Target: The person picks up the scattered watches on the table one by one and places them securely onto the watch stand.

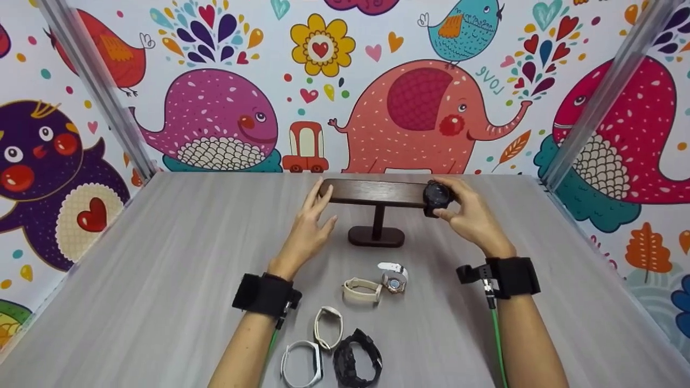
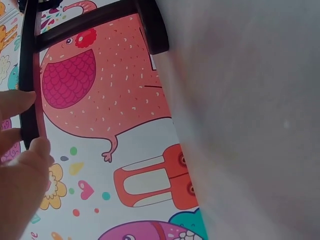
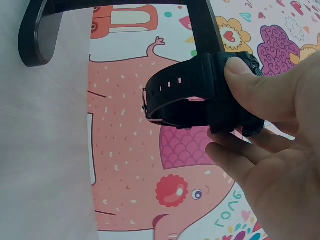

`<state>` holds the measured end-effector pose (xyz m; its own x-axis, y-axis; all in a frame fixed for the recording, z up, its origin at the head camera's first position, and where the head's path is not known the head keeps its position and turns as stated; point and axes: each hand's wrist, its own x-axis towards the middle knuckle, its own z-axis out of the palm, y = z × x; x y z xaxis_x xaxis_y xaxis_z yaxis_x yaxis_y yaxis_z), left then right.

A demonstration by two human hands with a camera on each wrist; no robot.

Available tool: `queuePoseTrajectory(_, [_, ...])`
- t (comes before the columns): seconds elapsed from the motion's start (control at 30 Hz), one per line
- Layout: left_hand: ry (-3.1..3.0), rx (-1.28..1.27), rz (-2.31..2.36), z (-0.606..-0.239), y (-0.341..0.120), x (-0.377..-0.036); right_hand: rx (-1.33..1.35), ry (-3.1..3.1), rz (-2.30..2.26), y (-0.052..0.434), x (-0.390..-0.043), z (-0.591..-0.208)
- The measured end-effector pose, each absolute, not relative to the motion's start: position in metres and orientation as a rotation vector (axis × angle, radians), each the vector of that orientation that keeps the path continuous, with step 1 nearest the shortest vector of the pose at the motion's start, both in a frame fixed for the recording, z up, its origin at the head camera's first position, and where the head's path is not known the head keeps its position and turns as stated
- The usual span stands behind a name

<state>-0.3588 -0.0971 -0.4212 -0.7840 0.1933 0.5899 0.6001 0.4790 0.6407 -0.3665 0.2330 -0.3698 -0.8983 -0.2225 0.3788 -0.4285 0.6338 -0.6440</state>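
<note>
Right hand [image 1: 469, 215] grips black watch [image 1: 436, 198] at stand [image 1: 377, 194] end; left hand [image 1: 312, 223] relaxed.

The T-bar watch stand [image 1: 377, 194] is dark brown; the watch [image 1: 436, 198] on it is black. The table [image 1: 161, 258] is grey woodgrain, and the backdrop [image 1: 420, 113] carries bright cartoon animals.

Bare forearms wear black wrist straps [image 1: 265, 294], each trailing a green cable [image 1: 498, 345].

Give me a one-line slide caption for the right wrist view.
Right hand grips a black watch looped on the dark T-bar stand, elephant wallpaper behind.
</note>
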Motion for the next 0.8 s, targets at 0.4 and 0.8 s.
queuePoseTrajectory(0.4, [-2.295, -0.694, -1.199, -0.423, -0.101, -0.361, 0.596, -2.606, 1.076, 0.208, -0.375, -0.365])
queuePoseTrajectory(0.8, [-2.276, -0.728, -1.214, -0.423, -0.101, -0.361, 0.696, -2.588, 0.997, 0.189, -0.38, -0.36])
